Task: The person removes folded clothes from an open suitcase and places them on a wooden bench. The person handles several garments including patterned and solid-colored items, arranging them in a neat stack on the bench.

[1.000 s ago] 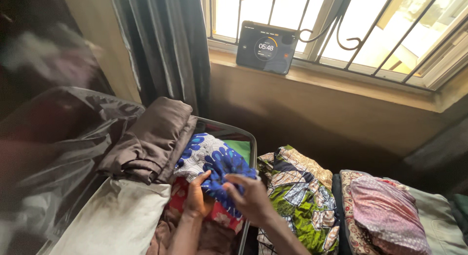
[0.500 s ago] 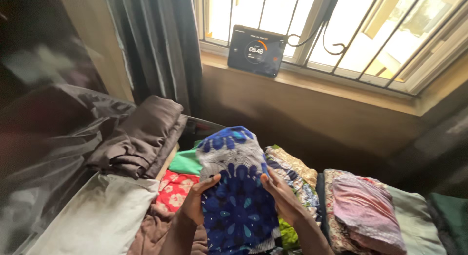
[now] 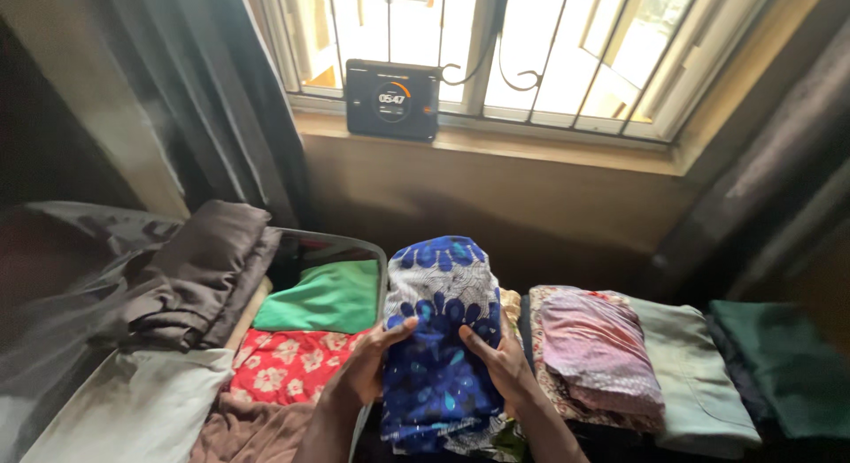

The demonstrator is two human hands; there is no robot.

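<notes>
a folded blue and white patterned cloth (image 3: pixel 440 335) is held upright between both hands, above the gap between the open suitcase (image 3: pixel 376 250) and the row of folded clothes to its right. the left hand (image 3: pixel 367 367) is clasped on the cloth's left edge, thumb laid across the front; the right hand (image 3: pixel 500 366) is clasped on its right edge, fingers spread over the dark blue lower part. the upper part of the cloth is paler, with white lace-like print and blue flowers.

inside the suitcase a green folded cloth (image 3: pixel 323 297) is laid toward the far edge, and a red floral cloth (image 3: pixel 288 364) is laid just in front of it, touching it. a brown folded fabric (image 3: pixel 199 273) is piled along the suitcase's left edge, with a cream folded piece (image 3: pixel 133 410) at the near left corner and a brown cloth (image 3: pixel 252 432) beside it at the near edge.

to the right of the held cloth, a pink patterned cloth (image 3: pixel 598 357) is stacked on a floral one, then a pale grey-green folded garment (image 3: pixel 695 374), then a dark green one (image 3: pixel 779 366) at the far right.

a dark tablet (image 3: pixel 391 100) with a round dial on its screen is propped on the window sill (image 3: pixel 549 149), against the window bars. a dark curtain (image 3: pixel 221 100) is hung at the left of the window.
</notes>
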